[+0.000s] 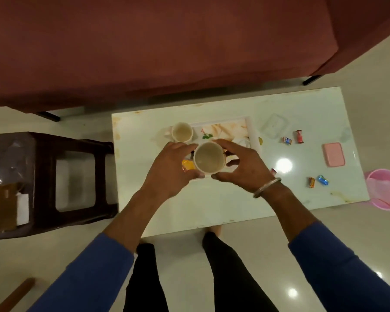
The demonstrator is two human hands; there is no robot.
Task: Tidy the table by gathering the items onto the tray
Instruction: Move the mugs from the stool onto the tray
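A cream cup (209,156) is held above the near edge of the floral tray (225,129), with my left hand (171,167) and my right hand (239,165) both wrapped around its sides. A second cream cup (182,131) stands on the tray's left end. A small white object (243,143) lies on the tray beside my right hand. An orange wrapper (188,165) shows under my left hand. Loose on the table to the right are a clear lidded box (274,126), a pink box (334,154) and several small candy packets (298,136).
The white table (212,208) stands before a maroon sofa (167,52). A dark stool (74,179) and a bin with a bag (7,190) are at the left. A pink bucket (385,188) sits on the floor at the right.
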